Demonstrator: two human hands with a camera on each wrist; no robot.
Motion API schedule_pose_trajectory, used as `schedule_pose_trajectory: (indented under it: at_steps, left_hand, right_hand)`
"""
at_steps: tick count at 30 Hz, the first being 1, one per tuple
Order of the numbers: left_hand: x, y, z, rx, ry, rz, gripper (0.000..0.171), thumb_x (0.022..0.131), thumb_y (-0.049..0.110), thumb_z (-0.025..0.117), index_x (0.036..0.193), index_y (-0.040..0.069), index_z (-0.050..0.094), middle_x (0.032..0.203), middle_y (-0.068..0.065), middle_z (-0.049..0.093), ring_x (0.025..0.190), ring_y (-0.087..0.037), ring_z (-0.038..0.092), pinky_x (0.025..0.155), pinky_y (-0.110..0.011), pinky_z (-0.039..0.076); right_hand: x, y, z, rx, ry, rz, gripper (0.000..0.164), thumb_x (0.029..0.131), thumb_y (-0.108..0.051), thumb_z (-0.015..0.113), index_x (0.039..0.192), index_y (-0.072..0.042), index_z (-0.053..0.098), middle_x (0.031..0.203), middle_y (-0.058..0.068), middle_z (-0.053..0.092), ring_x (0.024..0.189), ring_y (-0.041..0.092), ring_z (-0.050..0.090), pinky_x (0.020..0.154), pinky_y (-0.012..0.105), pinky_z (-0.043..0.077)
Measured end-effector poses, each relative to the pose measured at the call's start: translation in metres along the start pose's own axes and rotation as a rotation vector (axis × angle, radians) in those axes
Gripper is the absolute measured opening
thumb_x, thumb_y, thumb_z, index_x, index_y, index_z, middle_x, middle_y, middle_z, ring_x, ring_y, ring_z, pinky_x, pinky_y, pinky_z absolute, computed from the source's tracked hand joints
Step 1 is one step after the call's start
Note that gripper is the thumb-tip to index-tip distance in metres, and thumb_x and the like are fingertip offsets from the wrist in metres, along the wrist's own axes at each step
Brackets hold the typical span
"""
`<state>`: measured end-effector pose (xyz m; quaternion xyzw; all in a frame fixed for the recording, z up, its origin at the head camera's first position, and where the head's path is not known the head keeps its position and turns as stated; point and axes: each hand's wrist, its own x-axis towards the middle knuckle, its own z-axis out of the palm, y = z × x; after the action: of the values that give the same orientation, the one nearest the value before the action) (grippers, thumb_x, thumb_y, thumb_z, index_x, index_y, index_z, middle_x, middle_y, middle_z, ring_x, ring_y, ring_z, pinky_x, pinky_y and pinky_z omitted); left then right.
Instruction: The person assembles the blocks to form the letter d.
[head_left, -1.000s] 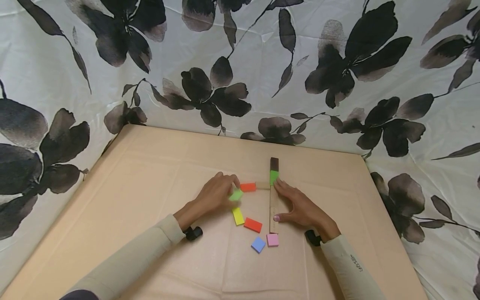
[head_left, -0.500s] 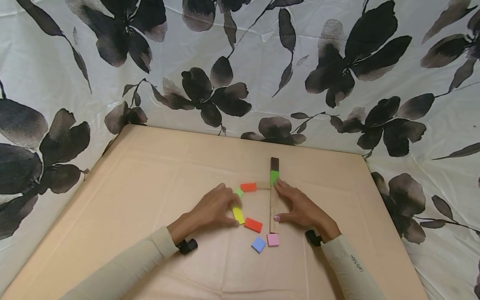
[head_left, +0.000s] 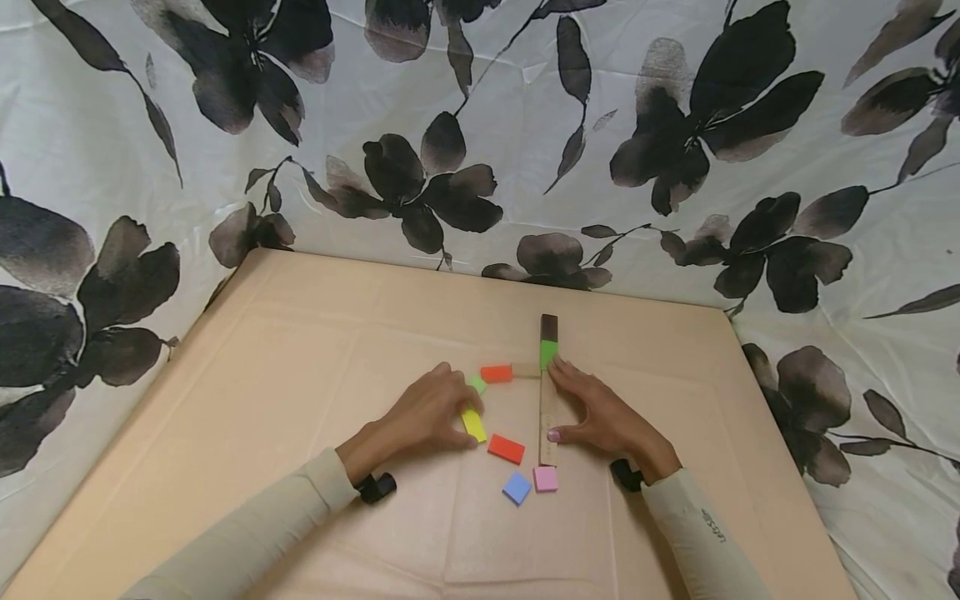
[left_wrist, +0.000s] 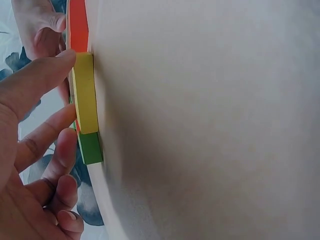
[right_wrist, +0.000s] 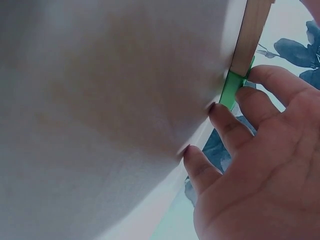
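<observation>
My left hand (head_left: 427,408) pinches a yellow block (head_left: 474,425) between thumb and fingertips, low on the board. In the left wrist view, that yellow block (left_wrist: 86,95) appears between an orange-red block and a green one. A light green block (head_left: 477,384) is partly hidden behind the left fingers. My right hand (head_left: 603,417) rests against the right side of a plain wooden strip (head_left: 547,421), thumb low and fingers higher. Its fingertips touch a bright green block (head_left: 549,356) at the strip's far end, and the right wrist view shows those fingers spread and fairly straight.
A dark brown block (head_left: 549,327) stands beyond the green one. An orange-red block (head_left: 497,374) and a tan piece (head_left: 526,371) form a row leading to the strip. Nearer lie another orange-red block (head_left: 506,450), a blue block (head_left: 517,489) and a pink block (head_left: 545,479).
From the light green block, my left hand came nearer and took hold of the yellow block. The yellow block has shifted slightly away and to the left. My right hand stayed in place.
</observation>
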<state>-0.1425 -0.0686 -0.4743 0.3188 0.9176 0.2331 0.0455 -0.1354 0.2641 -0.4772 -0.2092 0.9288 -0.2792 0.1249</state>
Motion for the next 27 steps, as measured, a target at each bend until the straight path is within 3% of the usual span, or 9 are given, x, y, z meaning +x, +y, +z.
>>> schedule_pose_trajectory:
  at_steps: [19, 27]
  left_hand:
    - [0.003, 0.002, -0.002, -0.019, -0.013, 0.001, 0.035, 0.076, 0.038, 0.094, 0.106, 0.024, 0.083, 0.088, 0.004, 0.062, 0.086, -0.011, 0.044, 0.069, -0.025, 0.039]
    - [0.006, 0.018, 0.005, -0.069, -0.055, 0.076, 0.03, 0.079, 0.038, 0.091, 0.104, 0.024, 0.083, 0.095, 0.007, 0.067, 0.096, -0.011, 0.049, 0.076, -0.025, 0.047]
  right_hand:
    - [0.0, 0.0, 0.0, 0.01, -0.01, -0.005, 0.109, 0.083, -0.039, 0.091, 0.168, -0.012, 0.028, 0.179, 0.01, 0.017, 0.164, 0.041, 0.02, 0.128, 0.065, 0.021]
    - [0.001, 0.0, 0.0, 0.004, -0.011, 0.002, 0.11, 0.082, -0.04, 0.091, 0.169, -0.013, 0.028, 0.179, 0.009, 0.016, 0.164, 0.041, 0.02, 0.128, 0.065, 0.022]
